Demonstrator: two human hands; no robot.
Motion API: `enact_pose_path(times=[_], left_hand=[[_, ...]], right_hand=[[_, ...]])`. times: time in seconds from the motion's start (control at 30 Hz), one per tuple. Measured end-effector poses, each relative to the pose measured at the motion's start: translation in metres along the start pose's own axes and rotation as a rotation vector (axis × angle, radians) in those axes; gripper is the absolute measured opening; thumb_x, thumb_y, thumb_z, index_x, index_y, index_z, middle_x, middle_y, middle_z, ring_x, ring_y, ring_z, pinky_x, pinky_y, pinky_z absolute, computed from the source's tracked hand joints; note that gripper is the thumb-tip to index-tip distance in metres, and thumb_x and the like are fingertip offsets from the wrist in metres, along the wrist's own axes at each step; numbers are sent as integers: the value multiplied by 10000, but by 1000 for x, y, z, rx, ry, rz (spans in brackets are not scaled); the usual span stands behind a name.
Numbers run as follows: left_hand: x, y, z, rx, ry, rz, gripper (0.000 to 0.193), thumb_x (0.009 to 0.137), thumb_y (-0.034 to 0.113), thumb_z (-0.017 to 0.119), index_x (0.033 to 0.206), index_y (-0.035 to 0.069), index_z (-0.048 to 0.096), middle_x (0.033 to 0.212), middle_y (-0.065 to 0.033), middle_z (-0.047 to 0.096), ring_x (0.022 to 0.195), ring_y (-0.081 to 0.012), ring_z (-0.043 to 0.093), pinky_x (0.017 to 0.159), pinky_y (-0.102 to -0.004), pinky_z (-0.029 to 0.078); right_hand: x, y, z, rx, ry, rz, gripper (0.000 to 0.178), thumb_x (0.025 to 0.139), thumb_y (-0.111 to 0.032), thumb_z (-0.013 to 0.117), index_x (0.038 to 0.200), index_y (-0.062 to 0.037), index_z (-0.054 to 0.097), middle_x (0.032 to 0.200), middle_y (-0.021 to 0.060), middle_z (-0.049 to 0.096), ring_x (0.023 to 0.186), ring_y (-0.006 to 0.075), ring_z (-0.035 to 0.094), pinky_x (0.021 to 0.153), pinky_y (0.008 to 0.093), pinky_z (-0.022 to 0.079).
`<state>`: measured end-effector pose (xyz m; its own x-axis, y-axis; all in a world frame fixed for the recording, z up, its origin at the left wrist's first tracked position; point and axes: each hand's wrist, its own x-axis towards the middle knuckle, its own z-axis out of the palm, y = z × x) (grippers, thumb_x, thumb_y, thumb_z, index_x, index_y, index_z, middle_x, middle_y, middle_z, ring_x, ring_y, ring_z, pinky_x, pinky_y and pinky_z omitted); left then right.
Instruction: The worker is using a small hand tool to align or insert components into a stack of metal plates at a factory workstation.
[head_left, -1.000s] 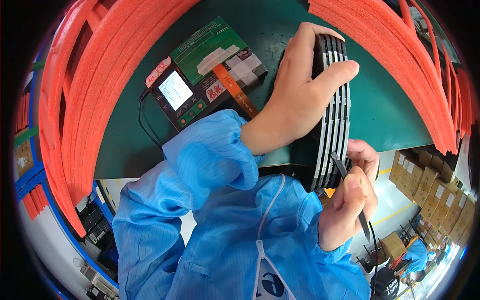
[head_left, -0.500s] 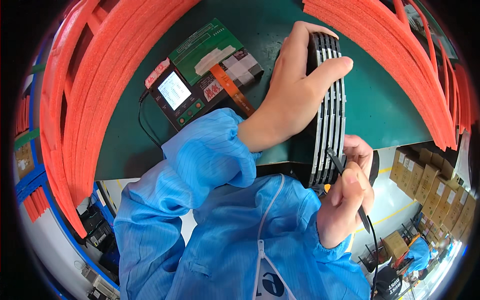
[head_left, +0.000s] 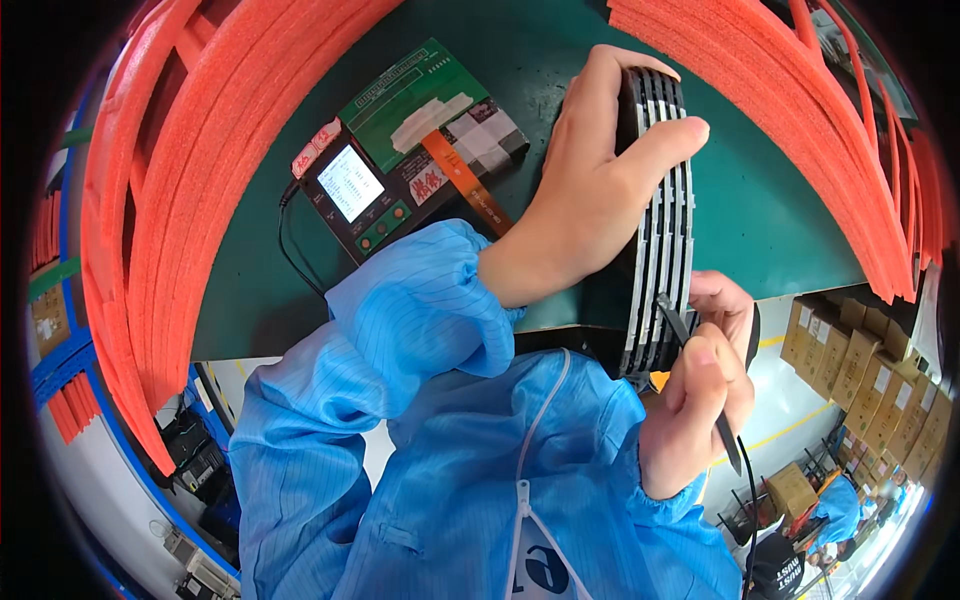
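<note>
My left hand (head_left: 610,165) grips the far part of a stack of flat black pieces (head_left: 662,250) with white strips along their edges. The thumb lies across the layered edge and the fingers wrap over the far end. The stack stands on edge, its near end reaching past the front of the table. At its lower right, my right hand (head_left: 700,400) is closed on a thin black pry stick (head_left: 728,440), pinched between thumb and fingers. The stick's tip touches or nearly touches the layered edge. Some right fingers sit behind the stack's right side.
To the left on the green table (head_left: 265,245) lies a tester (head_left: 350,185) with a lit screen, a green circuit board (head_left: 415,90) and an orange flex cable (head_left: 465,180). Red foam strips (head_left: 215,150) border both sides. Cardboard boxes (head_left: 860,365) stand at the right.
Almost nothing differs. Both hands and the stack sit very slightly further right, with the pry stick still at the layered edge.
</note>
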<state>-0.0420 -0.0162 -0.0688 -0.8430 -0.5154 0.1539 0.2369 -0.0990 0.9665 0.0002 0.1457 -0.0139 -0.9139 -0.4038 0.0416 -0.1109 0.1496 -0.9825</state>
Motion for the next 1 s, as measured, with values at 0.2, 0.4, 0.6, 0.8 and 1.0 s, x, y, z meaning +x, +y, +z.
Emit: enact_pose_path(times=[0.2,0.4,0.6,0.8,1.0], left_hand=[[1,-4,0,18,17,30,375,864,245,685,1135,46,517,1035,-132,540,973,-249,528,883,-361,414],[1,-1,1,-20,17,19,375,864,244,687,1134,47,518,1032,-135,543,972,-250,532,881,-364,417],[2,-3,-2,16,13,25,372,863,242,689,1129,45,519,1025,-136,544,959,-250,540,876,-361,423],[2,-4,1,-18,11,15,377,861,250,691,1126,44,520,1029,-135,544,967,-250,538,879,-360,420],[2,-1,0,1,12,10,385,859,260,693,1122,40,519,1035,-137,542,982,-253,533,887,-365,417]], right_hand=[[2,-3,6,-44,28,6,402,964,-239,523,865,136,628,1195,206,538,1043,270,527,968,385,427],[3,-6,3,-66,8,34,391,961,-230,523,866,134,630,1212,200,539,1039,273,528,948,384,430],[-2,0,3,-7,22,-14,373,953,-213,525,877,135,634,1224,198,540,1044,266,530,926,366,432],[-3,1,1,-32,5,-17,369,950,-215,531,878,129,644,1229,209,536,1063,269,527,944,364,424],[-1,-3,3,-29,13,38,383,951,-225,532,834,122,642,1241,209,531,1083,288,524,947,378,432]])
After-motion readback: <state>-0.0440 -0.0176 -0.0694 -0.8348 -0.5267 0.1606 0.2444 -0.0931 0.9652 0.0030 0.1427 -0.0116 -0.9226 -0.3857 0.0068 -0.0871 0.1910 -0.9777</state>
